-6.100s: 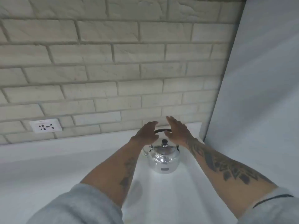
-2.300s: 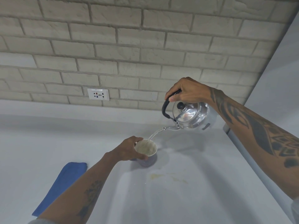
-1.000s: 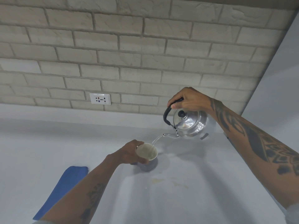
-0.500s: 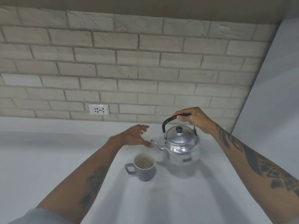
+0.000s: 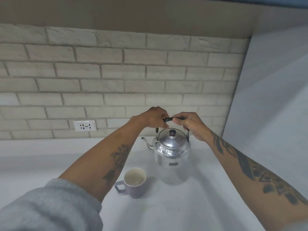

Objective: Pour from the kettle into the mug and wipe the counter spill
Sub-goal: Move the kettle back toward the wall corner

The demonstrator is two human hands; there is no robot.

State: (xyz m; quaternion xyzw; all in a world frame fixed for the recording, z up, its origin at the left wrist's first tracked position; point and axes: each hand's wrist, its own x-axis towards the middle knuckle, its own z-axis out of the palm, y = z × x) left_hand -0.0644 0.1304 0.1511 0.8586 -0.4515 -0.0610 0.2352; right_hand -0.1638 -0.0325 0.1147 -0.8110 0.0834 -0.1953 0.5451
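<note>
Gripping the kettle (image 5: pixel 171 150) handle at frame centre, I see both my left hand (image 5: pixel 152 118) and right hand (image 5: pixel 191 125) closed on it; mug (image 5: pixel 134 182) just below-left.

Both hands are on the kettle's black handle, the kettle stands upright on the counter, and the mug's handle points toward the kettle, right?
Not quite. In the head view the mug has its handle turned away from the kettle. The left hand and right hand both grip the handle, and the kettle stands upright.
</note>
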